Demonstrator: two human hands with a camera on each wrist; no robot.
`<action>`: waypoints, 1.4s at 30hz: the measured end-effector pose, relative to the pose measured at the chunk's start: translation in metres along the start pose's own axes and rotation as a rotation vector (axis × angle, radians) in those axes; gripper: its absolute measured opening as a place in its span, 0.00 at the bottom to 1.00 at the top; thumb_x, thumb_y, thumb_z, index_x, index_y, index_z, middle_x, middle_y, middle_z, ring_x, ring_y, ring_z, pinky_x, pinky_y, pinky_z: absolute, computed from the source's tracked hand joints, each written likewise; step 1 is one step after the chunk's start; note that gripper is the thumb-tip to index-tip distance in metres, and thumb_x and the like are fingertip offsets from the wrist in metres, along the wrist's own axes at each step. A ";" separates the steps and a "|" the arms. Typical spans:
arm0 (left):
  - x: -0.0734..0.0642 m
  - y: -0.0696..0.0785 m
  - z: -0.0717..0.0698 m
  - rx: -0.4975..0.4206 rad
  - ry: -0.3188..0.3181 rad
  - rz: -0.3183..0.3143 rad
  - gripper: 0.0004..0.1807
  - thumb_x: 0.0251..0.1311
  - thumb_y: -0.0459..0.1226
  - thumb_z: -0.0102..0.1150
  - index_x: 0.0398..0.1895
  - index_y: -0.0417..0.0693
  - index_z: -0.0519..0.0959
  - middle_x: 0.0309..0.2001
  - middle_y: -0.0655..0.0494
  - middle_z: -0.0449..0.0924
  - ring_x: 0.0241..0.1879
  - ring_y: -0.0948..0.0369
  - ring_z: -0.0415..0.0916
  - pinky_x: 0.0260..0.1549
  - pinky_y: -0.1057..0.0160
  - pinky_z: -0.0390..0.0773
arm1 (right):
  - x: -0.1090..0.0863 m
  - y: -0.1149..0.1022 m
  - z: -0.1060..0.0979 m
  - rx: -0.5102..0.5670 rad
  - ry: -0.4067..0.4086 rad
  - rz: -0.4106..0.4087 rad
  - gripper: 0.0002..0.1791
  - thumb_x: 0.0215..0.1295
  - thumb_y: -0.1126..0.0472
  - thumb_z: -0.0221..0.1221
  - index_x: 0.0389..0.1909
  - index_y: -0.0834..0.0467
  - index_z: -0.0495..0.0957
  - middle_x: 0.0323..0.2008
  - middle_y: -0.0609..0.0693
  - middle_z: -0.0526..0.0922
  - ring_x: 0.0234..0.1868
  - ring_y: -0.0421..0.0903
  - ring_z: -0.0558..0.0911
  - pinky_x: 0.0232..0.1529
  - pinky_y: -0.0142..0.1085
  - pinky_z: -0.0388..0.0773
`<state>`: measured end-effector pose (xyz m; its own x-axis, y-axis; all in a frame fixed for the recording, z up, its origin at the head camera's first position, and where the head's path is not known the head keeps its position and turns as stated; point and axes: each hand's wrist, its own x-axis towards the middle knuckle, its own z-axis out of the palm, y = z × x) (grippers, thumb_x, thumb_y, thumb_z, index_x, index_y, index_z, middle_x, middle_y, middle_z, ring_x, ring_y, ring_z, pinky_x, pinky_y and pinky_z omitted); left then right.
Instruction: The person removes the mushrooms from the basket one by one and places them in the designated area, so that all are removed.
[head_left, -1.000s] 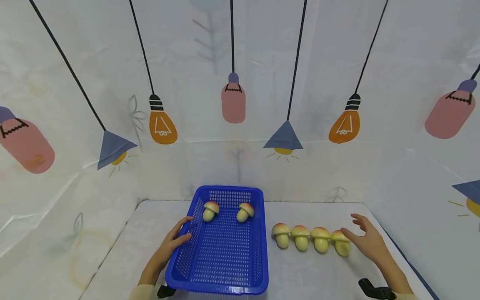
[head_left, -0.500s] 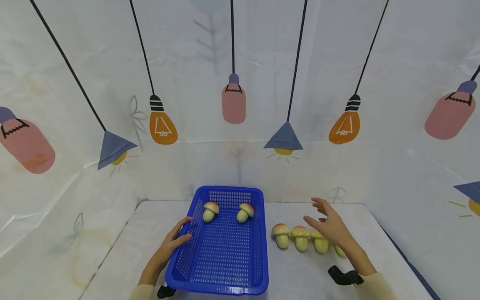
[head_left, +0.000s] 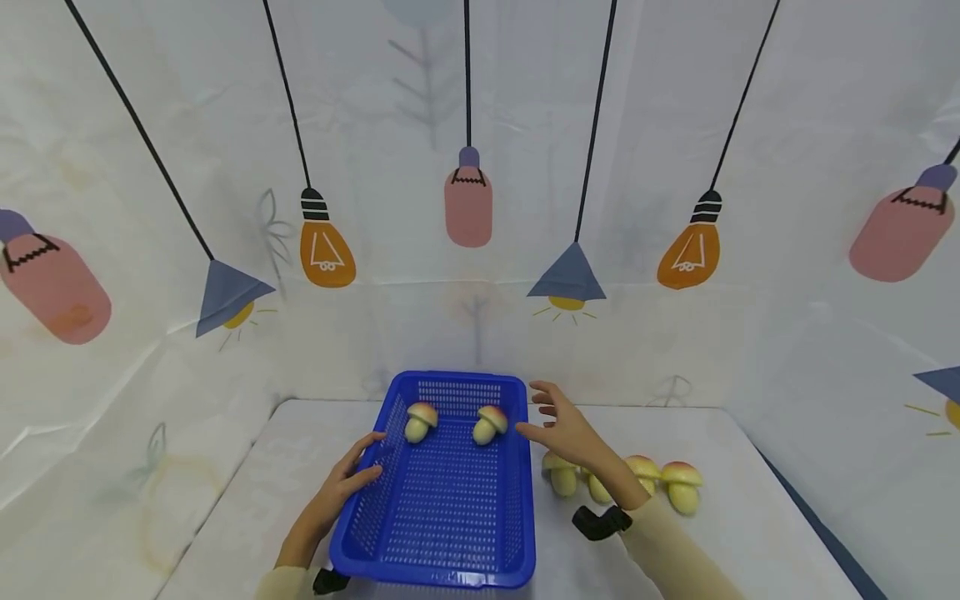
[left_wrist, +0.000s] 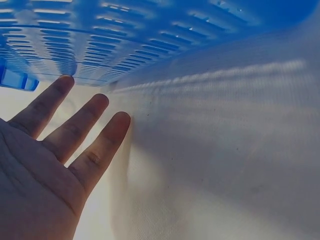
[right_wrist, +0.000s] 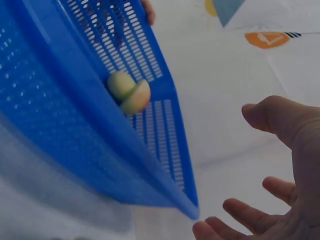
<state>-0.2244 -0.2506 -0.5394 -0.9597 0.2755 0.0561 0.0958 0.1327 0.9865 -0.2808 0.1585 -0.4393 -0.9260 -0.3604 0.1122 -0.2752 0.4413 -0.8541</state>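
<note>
A blue plastic basket (head_left: 435, 500) with slotted sides stands on the table. Two toy mushrooms lie at its far end, a left mushroom (head_left: 421, 422) and a right mushroom (head_left: 489, 425). My left hand (head_left: 337, 492) rests on the left rim, thumb and forefinger over the edge. In the left wrist view, three straight fingers (left_wrist: 97, 155) extend along the basket's outside. My right hand (head_left: 566, 425) hovers by the right rim, fingers spread and holding nothing; the right wrist view shows it apart from the basket. Several more mushrooms (head_left: 682, 487) stand in a row, partly hidden by my right arm.
The white table (head_left: 750, 533) runs back to a pale wall sheet (head_left: 600, 350) printed with hanging lamps. A black strap (head_left: 602, 523) is on my right wrist. The mushroom row lies right of the basket, beneath my right forearm.
My right hand has swept left from the right end of the mushroom row to the basket's right rim. The rightmost mushroom shows again. My left hand and the basket have stayed put.
</note>
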 end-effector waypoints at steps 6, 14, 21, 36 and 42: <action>0.002 0.000 0.001 0.012 -0.010 -0.005 0.31 0.78 0.39 0.47 0.80 0.52 0.53 0.71 0.24 0.61 0.56 0.42 0.78 0.47 0.53 0.84 | 0.024 -0.005 0.026 0.001 0.032 0.032 0.43 0.67 0.53 0.67 0.77 0.61 0.59 0.70 0.70 0.70 0.68 0.69 0.72 0.64 0.62 0.73; 0.000 0.000 0.000 0.009 -0.006 -0.015 0.32 0.78 0.40 0.47 0.81 0.52 0.52 0.71 0.23 0.60 0.56 0.42 0.79 0.46 0.51 0.85 | 0.046 -0.016 0.054 0.054 0.004 0.104 0.47 0.61 0.50 0.70 0.77 0.60 0.60 0.68 0.71 0.70 0.67 0.68 0.73 0.63 0.62 0.72; 0.000 0.000 0.000 -0.012 -0.013 -0.021 0.32 0.78 0.39 0.47 0.81 0.52 0.52 0.69 0.22 0.61 0.55 0.40 0.80 0.45 0.50 0.85 | 0.058 -0.018 0.073 0.145 0.025 0.198 0.48 0.62 0.51 0.70 0.76 0.64 0.57 0.68 0.71 0.69 0.65 0.63 0.75 0.64 0.57 0.73; -0.003 0.001 -0.003 -0.007 -0.025 -0.012 0.31 0.77 0.38 0.47 0.80 0.50 0.53 0.67 0.22 0.64 0.53 0.46 0.81 0.45 0.53 0.84 | 0.080 0.002 0.101 0.067 0.039 0.212 0.41 0.54 0.63 0.74 0.69 0.68 0.68 0.64 0.69 0.74 0.60 0.63 0.79 0.61 0.55 0.76; -0.002 0.002 -0.002 0.016 -0.015 -0.015 0.32 0.77 0.39 0.49 0.80 0.51 0.54 0.69 0.25 0.63 0.55 0.46 0.80 0.47 0.55 0.83 | 0.088 0.012 0.110 -0.001 -0.018 0.266 0.37 0.53 0.64 0.75 0.65 0.65 0.72 0.57 0.64 0.79 0.52 0.55 0.81 0.55 0.50 0.79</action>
<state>-0.2230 -0.2527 -0.5372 -0.9569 0.2876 0.0391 0.0859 0.1521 0.9846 -0.3371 0.0421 -0.4958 -0.9611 -0.2462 -0.1253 -0.0230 0.5233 -0.8519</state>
